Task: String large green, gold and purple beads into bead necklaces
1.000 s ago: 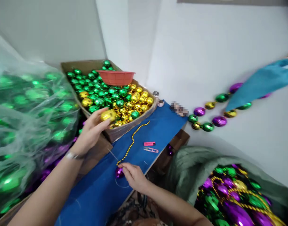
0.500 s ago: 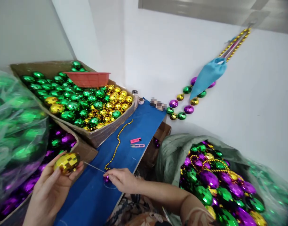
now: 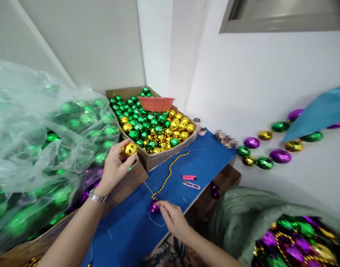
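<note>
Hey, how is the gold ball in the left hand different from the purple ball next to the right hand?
The gold ball is a bright yellow-gold; the purple ball is deep purple. The gold ball also looks larger than the purple ball. The gold ball sits in the grip of the left hand, while the purple ball is beside the right hand, over the blue tabletop. Both are rounded and shiny.

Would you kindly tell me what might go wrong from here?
The left hand holds the gold ball by its fingers, so it might slip loose.
The needle in the right hand juts out bare, so it could prick the left hand if the two meet.
The thread curves in a slack loop beside the purple ball, so it may tangle.
</note>
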The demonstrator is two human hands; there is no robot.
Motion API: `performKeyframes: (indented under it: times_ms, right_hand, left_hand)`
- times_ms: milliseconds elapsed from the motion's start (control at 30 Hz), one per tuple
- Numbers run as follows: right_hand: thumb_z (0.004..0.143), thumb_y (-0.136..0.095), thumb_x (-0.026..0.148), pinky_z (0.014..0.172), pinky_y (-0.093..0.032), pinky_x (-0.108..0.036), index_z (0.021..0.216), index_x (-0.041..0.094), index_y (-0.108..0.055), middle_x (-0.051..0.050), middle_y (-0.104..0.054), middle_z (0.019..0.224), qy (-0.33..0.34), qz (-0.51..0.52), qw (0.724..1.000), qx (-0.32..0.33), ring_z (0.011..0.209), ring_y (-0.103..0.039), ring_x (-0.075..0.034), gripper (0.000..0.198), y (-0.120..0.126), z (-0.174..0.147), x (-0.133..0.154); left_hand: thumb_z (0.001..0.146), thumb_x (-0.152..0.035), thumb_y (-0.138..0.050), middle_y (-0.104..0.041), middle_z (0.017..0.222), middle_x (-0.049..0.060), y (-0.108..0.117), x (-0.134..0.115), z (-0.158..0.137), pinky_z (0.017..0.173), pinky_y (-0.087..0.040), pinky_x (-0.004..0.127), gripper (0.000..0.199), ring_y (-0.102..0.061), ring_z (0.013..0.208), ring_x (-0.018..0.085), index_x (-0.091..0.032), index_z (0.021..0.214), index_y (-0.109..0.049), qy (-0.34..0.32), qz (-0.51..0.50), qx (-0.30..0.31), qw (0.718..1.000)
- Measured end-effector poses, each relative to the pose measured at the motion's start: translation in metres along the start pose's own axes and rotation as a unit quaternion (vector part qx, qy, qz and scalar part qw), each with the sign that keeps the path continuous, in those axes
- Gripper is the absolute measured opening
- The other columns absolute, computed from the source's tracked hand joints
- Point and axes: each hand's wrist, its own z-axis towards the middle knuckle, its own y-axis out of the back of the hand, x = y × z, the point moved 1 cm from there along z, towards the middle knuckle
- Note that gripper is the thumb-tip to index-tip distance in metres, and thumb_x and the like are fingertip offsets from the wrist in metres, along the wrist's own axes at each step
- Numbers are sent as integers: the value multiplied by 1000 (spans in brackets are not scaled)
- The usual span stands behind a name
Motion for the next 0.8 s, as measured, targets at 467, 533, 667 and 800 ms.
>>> performKeyframes:
  times_ms: [467, 533, 667, 800]
  right_hand:
    - [100, -37, 29, 77, -47, -19, 105, 22, -62, -4, -69, 96, 11, 15, 1000, -1, 86, -66, -14, 26, 2, 1, -4]
    - [100, -37, 29, 76, -47, -19, 104, 21, -61, -4, -69, 93, 22, 9, 1000, -10, 84, -65, -13, 25, 4, 0, -7]
    - [100, -36, 30, 74, -47, -18, 103, 21, -60, -3, -68, 90, 32, 4, 999, -10, 80, -65, -13, 26, 6, 2, -10]
    - [100, -37, 31, 74, -48, -18, 104, 22, -61, -3, -68, 90, 20, 12, 1000, -8, 80, -65, -13, 27, 8, 5, -9]
  left_hand:
    - [70, -22, -59, -58, 105, 23, -110, 28, 103, 82, -40, 53, 36, -50, 104, 41, -13, 105, -64, -107, 429, 278, 853]
    - [63, -19, -65, -60, 105, 22, -119, 40, 107, 78, -42, 51, 43, -53, 101, 42, -17, 106, -66, -102, 438, 316, 835]
    - [63, -15, -67, -62, 107, 19, -129, 56, 108, 74, -45, 47, 55, -60, 95, 38, -27, 116, -62, -98, 442, 355, 818]
    - [71, -17, -67, -67, 92, 16, -130, 46, 111, 73, -47, 43, 51, -64, 86, 34, -27, 121, -60, -98, 437, 344, 825]
